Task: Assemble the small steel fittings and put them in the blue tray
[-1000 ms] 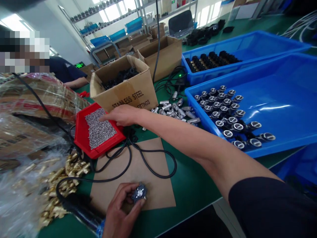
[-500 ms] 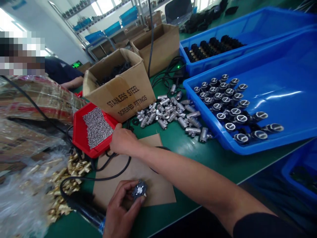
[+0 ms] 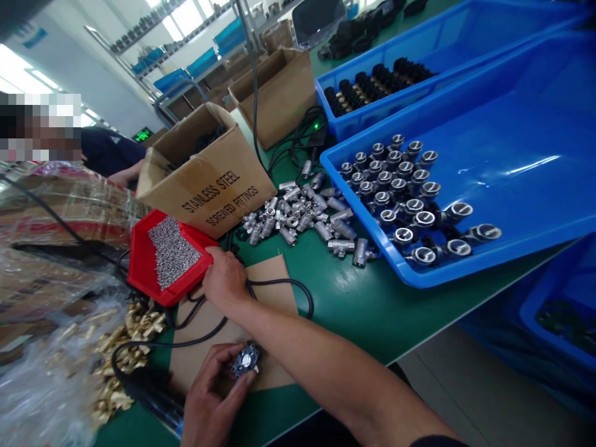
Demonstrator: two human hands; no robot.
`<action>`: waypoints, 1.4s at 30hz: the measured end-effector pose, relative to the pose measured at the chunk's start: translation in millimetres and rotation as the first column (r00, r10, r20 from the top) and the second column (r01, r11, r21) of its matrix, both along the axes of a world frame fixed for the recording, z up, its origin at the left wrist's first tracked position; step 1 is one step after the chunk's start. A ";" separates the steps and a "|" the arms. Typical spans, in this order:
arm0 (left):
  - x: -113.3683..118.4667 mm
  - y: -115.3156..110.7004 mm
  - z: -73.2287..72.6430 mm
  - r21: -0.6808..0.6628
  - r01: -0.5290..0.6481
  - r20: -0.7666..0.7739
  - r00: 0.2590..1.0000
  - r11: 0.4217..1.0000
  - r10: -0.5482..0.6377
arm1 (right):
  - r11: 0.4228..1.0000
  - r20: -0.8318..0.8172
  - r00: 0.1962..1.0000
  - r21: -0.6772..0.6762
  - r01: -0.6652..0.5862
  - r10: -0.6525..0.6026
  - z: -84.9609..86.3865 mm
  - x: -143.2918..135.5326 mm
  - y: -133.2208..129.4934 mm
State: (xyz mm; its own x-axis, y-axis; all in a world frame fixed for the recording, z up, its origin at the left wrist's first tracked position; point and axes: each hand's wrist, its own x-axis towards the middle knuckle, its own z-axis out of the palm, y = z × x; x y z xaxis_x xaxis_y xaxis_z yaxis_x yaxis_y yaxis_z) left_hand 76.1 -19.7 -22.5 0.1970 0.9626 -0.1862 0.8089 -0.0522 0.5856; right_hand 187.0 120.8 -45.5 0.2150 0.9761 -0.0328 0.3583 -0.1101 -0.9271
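Observation:
My left hand pinches a small dark round part with a bright metal centre, held between thumb and fingers above a sheet of brown cardboard. Farther forward, my right hand is closed at the near right rim of a red bin; its fingertips are hidden. Many tiny silver pieces, too small to name surely, lie inside that bin. Beside my left hand is a black cylindrical tool with a black cable looping across the cardboard.
Loose silver valve bodies are heaped by a cardboard box. Blue trays hold rows of metal and black assemblies on the right. Brass parts and plastic wrap lie left. Another person's arm is behind the box.
The camera view has shifted a little, so the trays and box appear farther left. My right hand stays at the bin's rim, and my left hand still holds the dark part.

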 end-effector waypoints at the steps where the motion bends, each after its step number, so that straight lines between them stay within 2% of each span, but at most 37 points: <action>1: 0.5 0.0 0.1 0.002 -0.006 -0.012 1.000 1.000 0.006 | 1.000 -0.006 1.000 0.006 -0.018 0.018 -0.4 2.0 0.4; 7: 1.6 -1.1 -1.9 0.029 -0.002 -0.034 0.999 1.000 0.003 | 0.988 0.105 0.983 0.022 -0.151 0.148 7.5 16.1 -9.6; 13: -2.6 -3.7 -5.4 0.041 -0.024 -0.074 0.997 0.999 0.027 | 0.981 0.084 0.981 0.072 -0.182 0.176 5.9 20.8 -12.7; 19: -7.7 -7.8 -7.4 0.008 -0.159 -0.071 0.985 0.987 0.159 | 0.973 0.048 0.976 0.083 -0.216 0.213 4.1 26.6 -14.1; 26: 3.6 -10.7 -3.4 0.031 -0.257 -0.055 0.965 0.966 0.258 | 0.967 0.001 0.971 0.091 -0.237 0.238 0.2 28.4 -11.7; 35: 11.9 -19.2 1.2 -0.060 -0.164 0.095 0.981 0.985 0.169 | 0.968 0.064 0.973 0.102 -0.228 0.222 -1.2 16.3 -6.9; 42: 12.4 -25.6 2.5 -0.050 -0.140 0.205 0.968 0.989 0.147 | 0.974 0.198 0.969 0.142 -0.176 0.146 -2.0 3.6 -7.6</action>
